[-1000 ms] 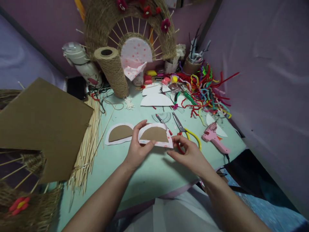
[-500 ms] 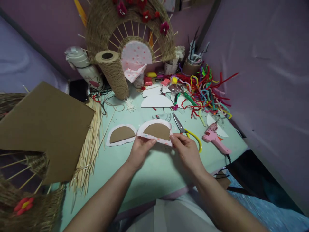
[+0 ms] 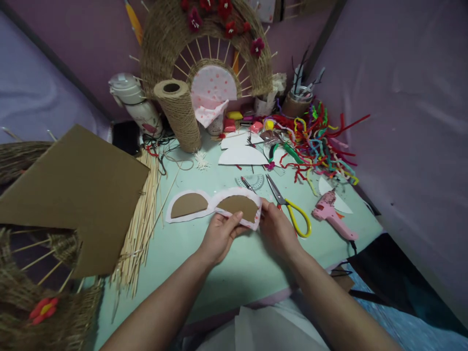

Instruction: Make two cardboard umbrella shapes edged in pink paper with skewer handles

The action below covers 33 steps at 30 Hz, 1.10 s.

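Note:
A brown cardboard half-circle [image 3: 239, 206] backed by a white fabric edge with pink dots is held up over the table. My left hand [image 3: 222, 235] pinches its lower edge, thumb on the cardboard face and fingers beneath. At its right end my right hand [image 3: 278, 225] grips the border, its fingertips partly hidden behind the piece. A second cardboard half-circle [image 3: 189, 205] on white fabric lies flat to the left, its border meeting the held one. Close to my right hand are scissors [image 3: 292, 207] with yellow handles. A clear protractor [image 3: 255, 182] and a pen [image 3: 247, 184] lie just beyond.
A pink glue gun [image 3: 331, 212] rests at the right, near colourful pipe cleaners [image 3: 321, 141]. Behind stand a twine spool [image 3: 181, 119], a white bottle [image 3: 137, 105] and a twine-wrapped fan [image 3: 161, 44]. Thin sticks [image 3: 137, 219] and a large cardboard sheet [image 3: 98, 170] occupy the left.
My left hand has slid right along the lower edge, and the held piece has tilted, its right end lower. My right hand's fingers have moved behind its right end. The view has shifted slightly.

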{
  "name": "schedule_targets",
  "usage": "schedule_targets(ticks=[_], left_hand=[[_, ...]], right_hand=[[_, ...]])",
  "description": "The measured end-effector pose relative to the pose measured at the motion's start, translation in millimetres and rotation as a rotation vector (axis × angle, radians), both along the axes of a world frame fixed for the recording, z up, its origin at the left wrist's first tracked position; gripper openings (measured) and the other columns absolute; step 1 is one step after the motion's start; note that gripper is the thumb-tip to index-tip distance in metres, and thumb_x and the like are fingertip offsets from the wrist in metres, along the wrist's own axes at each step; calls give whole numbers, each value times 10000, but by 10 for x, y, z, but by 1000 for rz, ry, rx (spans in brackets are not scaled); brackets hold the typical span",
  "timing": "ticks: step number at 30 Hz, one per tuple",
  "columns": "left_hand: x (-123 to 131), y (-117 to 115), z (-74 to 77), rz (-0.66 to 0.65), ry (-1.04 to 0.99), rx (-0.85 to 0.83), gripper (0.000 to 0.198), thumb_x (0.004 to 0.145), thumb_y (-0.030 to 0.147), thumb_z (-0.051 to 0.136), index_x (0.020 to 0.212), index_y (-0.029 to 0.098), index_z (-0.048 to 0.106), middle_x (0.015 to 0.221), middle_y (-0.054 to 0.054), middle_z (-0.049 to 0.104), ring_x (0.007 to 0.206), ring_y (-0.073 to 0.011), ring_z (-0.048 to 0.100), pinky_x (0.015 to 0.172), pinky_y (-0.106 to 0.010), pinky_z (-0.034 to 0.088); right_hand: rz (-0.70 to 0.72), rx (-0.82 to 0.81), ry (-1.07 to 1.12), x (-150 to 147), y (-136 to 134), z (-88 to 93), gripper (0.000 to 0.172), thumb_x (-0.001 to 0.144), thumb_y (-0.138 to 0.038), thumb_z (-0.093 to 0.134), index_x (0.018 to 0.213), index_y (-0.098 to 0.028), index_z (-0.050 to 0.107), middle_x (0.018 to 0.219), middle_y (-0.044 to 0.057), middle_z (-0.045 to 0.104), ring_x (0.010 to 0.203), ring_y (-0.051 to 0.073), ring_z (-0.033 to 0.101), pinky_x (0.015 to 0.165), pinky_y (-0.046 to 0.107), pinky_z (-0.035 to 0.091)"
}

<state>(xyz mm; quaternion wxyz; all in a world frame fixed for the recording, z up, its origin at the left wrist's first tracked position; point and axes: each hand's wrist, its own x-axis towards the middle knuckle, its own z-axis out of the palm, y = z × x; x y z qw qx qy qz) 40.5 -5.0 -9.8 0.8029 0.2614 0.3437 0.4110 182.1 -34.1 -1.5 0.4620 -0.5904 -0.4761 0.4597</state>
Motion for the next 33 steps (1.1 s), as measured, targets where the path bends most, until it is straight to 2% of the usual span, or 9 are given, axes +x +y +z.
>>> schedule_targets(ticks=[3,7,11,15,18,22,25,28,33], left_hand=[[10,-32,-1,-41,44,-1,272,729,276,737,957,161,642,932,-54,712,838,-205,678,711,-341,577],[17,-36,23,-41,69,5,330,714,279,740,1006,182,620,963,-43,701,819,-191,675,700,-340,582],[26,-27,35,-27,73,-14,318,701,265,744,983,184,620,896,-15,691,707,-139,650,666,-312,580],[33,-15,15,10,69,-8,295,707,240,738,967,173,615,825,-6,681,671,-120,636,639,-264,569],[21,0,7,-2,75,-16,304,718,239,731,989,178,607,813,1,673,626,-113,628,597,-261,567],[-11,19,17,-40,65,-25,314,725,247,732,1003,180,601,881,-22,688,692,-148,656,600,-288,575],[-25,15,17,-58,57,-26,324,725,258,737,1008,174,604,932,-46,699,746,-171,670,627,-307,582],[-21,-1,6,-103,54,-14,323,734,271,732,1012,153,616,943,-69,707,768,-181,678,657,-313,584],[-19,2,3,-126,51,5,320,742,271,723,1015,144,615,934,-73,714,769,-183,687,665,-305,585]], right_hand=[[60,-76,285,-58,34,8,748,882,-685,167,1191,-177,621,995,109,702,1037,255,607,853,377,479],[124,-22,312,-61,2,2,739,898,-670,146,1286,-199,562,1112,108,680,1133,265,572,935,403,451],[213,179,-17,12,-39,-22,660,918,-637,232,1441,-258,368,1430,81,464,1311,262,418,1072,438,338],[291,344,-516,43,-24,-24,904,802,-752,356,1510,-216,190,1476,148,375,1337,321,348,1091,517,285],[361,349,-639,74,-32,18,1016,718,-802,406,1512,-207,187,1495,163,340,1355,339,310,1106,524,255],[168,280,-293,199,-78,52,840,822,-762,274,1500,-269,224,1486,107,374,1316,288,399,1060,470,346],[-76,75,22,250,-67,10,575,913,-620,325,1272,-252,584,1168,83,640,1008,211,604,851,352,481],[-101,-153,333,165,-13,-51,397,823,-554,577,908,-201,737,768,29,681,663,142,583,638,272,462],[-125,-253,666,-30,40,-65,343,690,-532,725,725,-191,708,633,2,642,581,137,554,611,283,447]])
